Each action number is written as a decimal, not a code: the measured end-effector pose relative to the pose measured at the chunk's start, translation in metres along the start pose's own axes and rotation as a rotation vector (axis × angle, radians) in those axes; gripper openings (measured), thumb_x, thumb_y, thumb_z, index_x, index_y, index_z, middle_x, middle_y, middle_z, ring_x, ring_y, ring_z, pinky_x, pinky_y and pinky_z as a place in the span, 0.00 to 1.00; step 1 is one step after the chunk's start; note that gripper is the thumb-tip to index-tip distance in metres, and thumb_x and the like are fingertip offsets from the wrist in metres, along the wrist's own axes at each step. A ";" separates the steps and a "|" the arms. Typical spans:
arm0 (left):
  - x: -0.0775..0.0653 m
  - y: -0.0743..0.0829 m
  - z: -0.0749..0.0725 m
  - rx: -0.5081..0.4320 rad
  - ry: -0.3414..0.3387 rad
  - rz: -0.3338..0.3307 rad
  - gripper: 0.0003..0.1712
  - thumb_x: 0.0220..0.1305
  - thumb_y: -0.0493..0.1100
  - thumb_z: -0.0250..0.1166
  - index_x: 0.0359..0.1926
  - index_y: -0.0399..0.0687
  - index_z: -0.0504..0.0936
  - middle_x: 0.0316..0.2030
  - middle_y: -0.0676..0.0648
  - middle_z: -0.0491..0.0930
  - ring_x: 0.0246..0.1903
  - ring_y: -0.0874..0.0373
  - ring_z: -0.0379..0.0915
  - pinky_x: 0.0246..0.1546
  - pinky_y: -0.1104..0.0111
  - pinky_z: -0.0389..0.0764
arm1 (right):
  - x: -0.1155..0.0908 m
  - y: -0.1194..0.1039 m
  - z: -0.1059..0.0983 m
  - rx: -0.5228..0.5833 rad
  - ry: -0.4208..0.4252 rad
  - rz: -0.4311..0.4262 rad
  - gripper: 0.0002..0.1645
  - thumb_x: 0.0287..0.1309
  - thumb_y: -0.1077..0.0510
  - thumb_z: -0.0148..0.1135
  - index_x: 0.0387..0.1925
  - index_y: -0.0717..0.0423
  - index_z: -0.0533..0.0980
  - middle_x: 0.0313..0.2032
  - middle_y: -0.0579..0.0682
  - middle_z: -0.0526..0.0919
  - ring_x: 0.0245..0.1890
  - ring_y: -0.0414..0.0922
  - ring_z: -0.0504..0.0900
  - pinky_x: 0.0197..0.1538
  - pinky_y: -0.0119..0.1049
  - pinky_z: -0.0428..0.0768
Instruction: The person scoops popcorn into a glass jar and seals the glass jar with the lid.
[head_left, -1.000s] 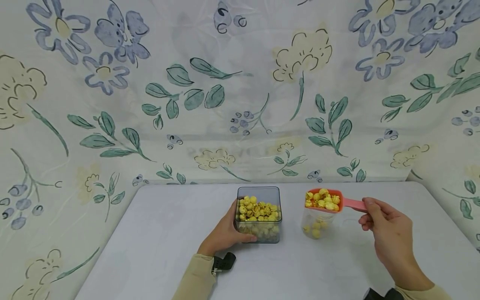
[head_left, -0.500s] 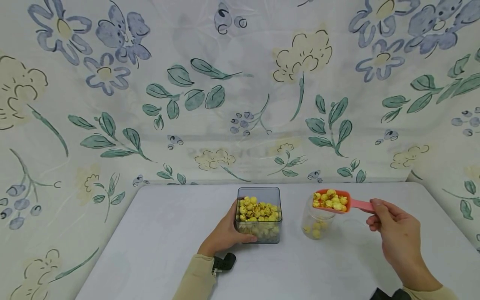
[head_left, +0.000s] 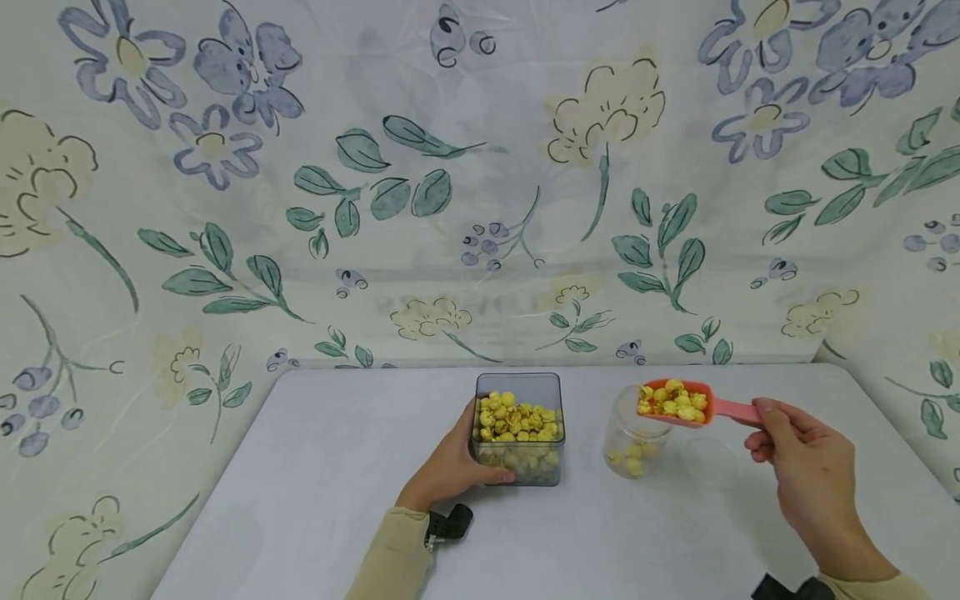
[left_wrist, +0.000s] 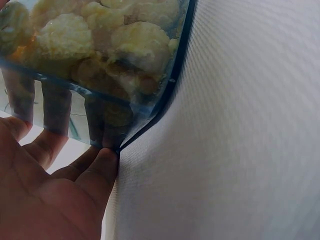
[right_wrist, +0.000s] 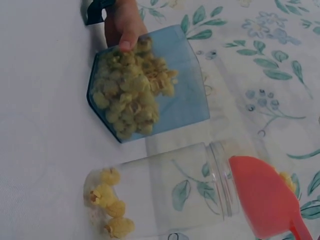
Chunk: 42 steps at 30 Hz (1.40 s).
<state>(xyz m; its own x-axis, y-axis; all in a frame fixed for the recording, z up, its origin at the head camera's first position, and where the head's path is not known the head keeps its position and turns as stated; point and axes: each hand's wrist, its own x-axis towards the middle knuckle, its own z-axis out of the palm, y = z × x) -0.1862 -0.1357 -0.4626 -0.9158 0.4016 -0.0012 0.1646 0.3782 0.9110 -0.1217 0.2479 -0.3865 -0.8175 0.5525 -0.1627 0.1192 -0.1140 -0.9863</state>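
My left hand [head_left: 453,462] grips a clear bluish square container [head_left: 517,467] from its left side, thumb across the front. Yellow popcorn [head_left: 517,418] fills much of it. My right hand [head_left: 813,475] pinches the handle of a coral-red scoop [head_left: 697,402], which is heaped with popcorn. Held level, the scoop is over the right part of a clear jar's mouth. That jar [head_left: 626,433] stands upright with a few popcorn pieces at its bottom. In the right wrist view the scoop [right_wrist: 265,195] is beside the jar's threaded neck; the right hand itself is out of that view.
A faint clear round disc, perhaps a lid [head_left: 711,462], lies on the white table [head_left: 337,467] right of the jar. Behind the table hangs a floral-patterned cloth [head_left: 510,167]. A black strap [head_left: 450,525] is on the left wrist.
My right hand has moved the loaded scoop to the right, from over the jar's middle toward its right rim. The left hand and the container have stayed in place.
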 end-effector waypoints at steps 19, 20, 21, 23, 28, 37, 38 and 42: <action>0.005 -0.013 0.001 0.002 -0.002 0.033 0.72 0.34 0.55 0.79 0.72 0.69 0.36 0.66 0.61 0.55 0.64 0.59 0.54 0.63 0.53 0.56 | 0.001 -0.003 -0.006 -0.029 -0.003 -0.053 0.29 0.54 0.47 0.63 0.49 0.65 0.73 0.21 0.42 0.81 0.17 0.39 0.76 0.23 0.24 0.77; 0.005 -0.013 0.001 0.000 -0.002 0.033 0.72 0.34 0.55 0.79 0.72 0.67 0.37 0.66 0.61 0.55 0.64 0.59 0.54 0.63 0.53 0.56 | 0.001 -0.003 -0.006 -0.041 -0.004 -0.053 0.29 0.54 0.46 0.63 0.50 0.65 0.73 0.21 0.42 0.81 0.17 0.39 0.76 0.23 0.24 0.77; 0.005 -0.013 0.001 0.000 -0.001 0.034 0.73 0.34 0.55 0.79 0.72 0.65 0.37 0.66 0.60 0.55 0.64 0.58 0.54 0.63 0.52 0.56 | 0.001 -0.004 -0.007 -0.055 -0.004 -0.059 0.29 0.55 0.47 0.62 0.50 0.65 0.73 0.21 0.42 0.81 0.17 0.38 0.76 0.22 0.24 0.77; 0.005 -0.013 0.001 -0.007 -0.001 0.027 0.73 0.34 0.54 0.80 0.72 0.65 0.37 0.66 0.61 0.56 0.64 0.58 0.55 0.63 0.52 0.56 | 0.002 -0.005 -0.008 -0.061 -0.009 -0.070 0.29 0.55 0.47 0.62 0.50 0.66 0.73 0.21 0.42 0.81 0.16 0.38 0.76 0.22 0.24 0.77; 0.005 -0.014 0.002 -0.014 0.001 0.018 0.73 0.34 0.53 0.80 0.72 0.66 0.37 0.66 0.61 0.55 0.64 0.59 0.54 0.64 0.52 0.55 | 0.003 -0.008 -0.011 -0.074 -0.025 -0.086 0.31 0.55 0.47 0.62 0.52 0.68 0.72 0.21 0.42 0.81 0.16 0.39 0.77 0.22 0.24 0.77; -0.006 0.012 -0.001 -0.008 -0.009 -0.010 0.70 0.38 0.47 0.79 0.73 0.58 0.37 0.68 0.53 0.53 0.66 0.54 0.50 0.64 0.52 0.53 | 0.004 -0.011 -0.012 -0.204 -0.007 -0.064 0.35 0.57 0.44 0.59 0.58 0.66 0.69 0.22 0.39 0.81 0.18 0.39 0.77 0.24 0.23 0.77; -0.007 0.015 -0.002 -0.001 -0.012 -0.012 0.70 0.39 0.48 0.79 0.73 0.58 0.37 0.68 0.53 0.53 0.66 0.54 0.50 0.64 0.52 0.53 | 0.004 -0.012 -0.012 -0.228 -0.006 -0.064 0.36 0.58 0.44 0.58 0.58 0.66 0.69 0.22 0.39 0.81 0.18 0.39 0.77 0.24 0.23 0.77; -0.009 0.022 -0.004 0.009 -0.022 -0.015 0.70 0.40 0.47 0.78 0.73 0.56 0.37 0.68 0.52 0.54 0.66 0.55 0.52 0.64 0.53 0.54 | 0.004 -0.014 -0.012 -0.291 -0.004 -0.066 0.36 0.59 0.43 0.55 0.59 0.65 0.68 0.22 0.37 0.80 0.19 0.39 0.78 0.25 0.23 0.77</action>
<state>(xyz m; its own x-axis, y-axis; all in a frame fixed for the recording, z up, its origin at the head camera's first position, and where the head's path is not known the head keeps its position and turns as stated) -0.1760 -0.1339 -0.4413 -0.9097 0.4146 -0.0239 0.1547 0.3919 0.9069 -0.1200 0.2618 -0.3739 -0.8309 0.5477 -0.0986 0.2219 0.1635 -0.9613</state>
